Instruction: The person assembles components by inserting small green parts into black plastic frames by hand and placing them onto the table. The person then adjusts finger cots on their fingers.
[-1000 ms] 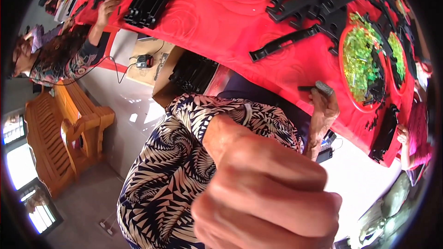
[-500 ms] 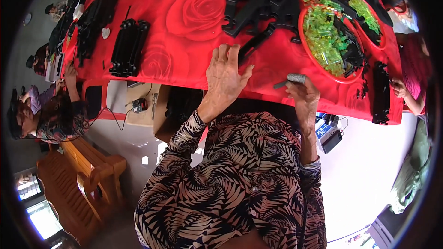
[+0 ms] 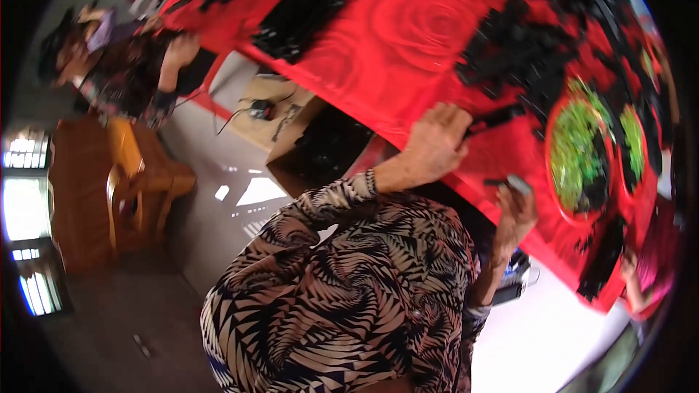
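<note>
- Worktop: we record a red, rose-patterned cover, its near edge running slantwise across the view.
- Left hand: held at the near edge, back of the hand uppermost, fingers bent and close together. Their tips are hidden, so we cannot tell whether they grip anything.
- Long black part: lying apart from the near edge, one end just beside the left hand's fingers; we cannot tell whether they touch it.
- Right hand: at the near edge, toward the near right corner, thumb and fingers drawn narrow on a grey cylinder.
- Grey cylinder: at the right hand's fingertips, a thin dark piece extending from its left side; blurred.
- Heap of black parts: farther from the near edge than the long black part.
- Stack of black parts: by the near edge, toward the left end.
- Red-rimmed bowl: toward the right edge, containing yellow-green pieces and black ones.
- Second bowl: smaller in view, nearer the right edge, also with green pieces.
- Black bundle: by the near right corner; we see a co-worker's hand near it.
- Cardboard box: below the near edge, with dark contents.
</note>
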`<state>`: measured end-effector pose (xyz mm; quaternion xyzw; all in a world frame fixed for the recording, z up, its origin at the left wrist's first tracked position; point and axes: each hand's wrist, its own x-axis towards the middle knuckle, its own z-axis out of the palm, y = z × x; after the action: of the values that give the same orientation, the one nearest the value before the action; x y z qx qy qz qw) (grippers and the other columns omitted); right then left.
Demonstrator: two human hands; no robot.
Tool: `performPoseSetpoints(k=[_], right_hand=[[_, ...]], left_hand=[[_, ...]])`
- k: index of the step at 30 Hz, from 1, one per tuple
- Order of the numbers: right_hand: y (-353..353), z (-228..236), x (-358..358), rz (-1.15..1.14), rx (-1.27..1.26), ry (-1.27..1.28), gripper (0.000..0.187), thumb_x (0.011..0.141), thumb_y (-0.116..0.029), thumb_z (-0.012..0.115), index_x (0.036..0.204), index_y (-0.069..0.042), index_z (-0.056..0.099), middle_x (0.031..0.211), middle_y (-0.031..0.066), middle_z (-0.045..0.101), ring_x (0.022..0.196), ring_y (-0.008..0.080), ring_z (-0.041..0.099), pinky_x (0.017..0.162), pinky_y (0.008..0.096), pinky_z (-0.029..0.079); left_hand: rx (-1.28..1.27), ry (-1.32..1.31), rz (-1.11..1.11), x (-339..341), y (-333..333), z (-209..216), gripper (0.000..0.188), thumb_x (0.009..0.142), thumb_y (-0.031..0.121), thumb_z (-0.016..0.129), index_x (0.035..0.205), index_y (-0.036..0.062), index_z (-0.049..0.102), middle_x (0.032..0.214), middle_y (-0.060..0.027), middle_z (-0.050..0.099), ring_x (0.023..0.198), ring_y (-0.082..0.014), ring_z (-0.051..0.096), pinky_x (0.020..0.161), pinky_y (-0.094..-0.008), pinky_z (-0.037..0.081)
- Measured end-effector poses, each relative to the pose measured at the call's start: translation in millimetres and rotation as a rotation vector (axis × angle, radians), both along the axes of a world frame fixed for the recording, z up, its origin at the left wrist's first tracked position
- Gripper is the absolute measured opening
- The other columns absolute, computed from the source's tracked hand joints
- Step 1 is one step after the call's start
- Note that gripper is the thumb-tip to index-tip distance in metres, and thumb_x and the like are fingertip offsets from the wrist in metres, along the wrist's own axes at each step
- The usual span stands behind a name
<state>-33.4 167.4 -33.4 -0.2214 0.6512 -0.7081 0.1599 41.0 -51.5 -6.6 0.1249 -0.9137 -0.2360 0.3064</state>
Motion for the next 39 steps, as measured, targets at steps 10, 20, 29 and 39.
performPoseSetpoints(k=[10, 20, 29, 39], right_hand=[[-16, 13, 4, -0.194, 0.245, 0.009, 0.022, 0.084, 0.002, 0.066, 0.105, 0.001, 0.063, 0.089, 0.0066, 0.063, 0.075, 0.0120, 0.058, 0.066, 0.0247, 0.050], [-22, 21, 9, -0.236, 0.303, 0.113, 0.019, 0.087, -0.001, 0.064, 0.106, 0.001, 0.064, 0.085, 0.0059, 0.063, 0.073, 0.0109, 0.058, 0.063, 0.0238, 0.046], [-21, 21, 9, -0.245, 0.311, 0.104, 0.019, 0.086, -0.002, 0.066, 0.104, 0.002, 0.064, 0.090, 0.0075, 0.065, 0.074, 0.0123, 0.059, 0.062, 0.0247, 0.046], [-15, 20, 6, -0.191, 0.192, 0.037, 0.022, 0.083, 0.006, 0.065, 0.105, 0.001, 0.064, 0.095, 0.0073, 0.065, 0.073, 0.0119, 0.059, 0.063, 0.0240, 0.052]], left_hand=[[0.143, 0.009, -0.015, 0, 14, -2, 0.037, 0.069, 0.010, 0.072, 0.097, 0.0018, 0.050, 0.093, -0.0141, 0.055, 0.088, -0.0333, 0.054, 0.071, -0.0430, 0.050], [0.079, 0.066, -0.002, 0, 16, -14, 0.042, 0.061, 0.013, 0.074, 0.096, 0.0010, 0.053, 0.095, -0.0139, 0.053, 0.090, -0.0306, 0.052, 0.075, -0.0398, 0.047], [0.087, 0.034, -0.005, 2, 17, -16, 0.051, 0.060, 0.012, 0.077, 0.104, 0.0006, 0.053, 0.098, -0.0122, 0.052, 0.093, -0.0306, 0.052, 0.076, -0.0398, 0.049], [0.087, 0.039, -0.020, 2, 17, -13, 0.041, 0.063, 0.011, 0.075, 0.097, 0.0004, 0.055, 0.098, -0.0141, 0.051, 0.094, -0.0315, 0.052, 0.076, -0.0400, 0.049]])
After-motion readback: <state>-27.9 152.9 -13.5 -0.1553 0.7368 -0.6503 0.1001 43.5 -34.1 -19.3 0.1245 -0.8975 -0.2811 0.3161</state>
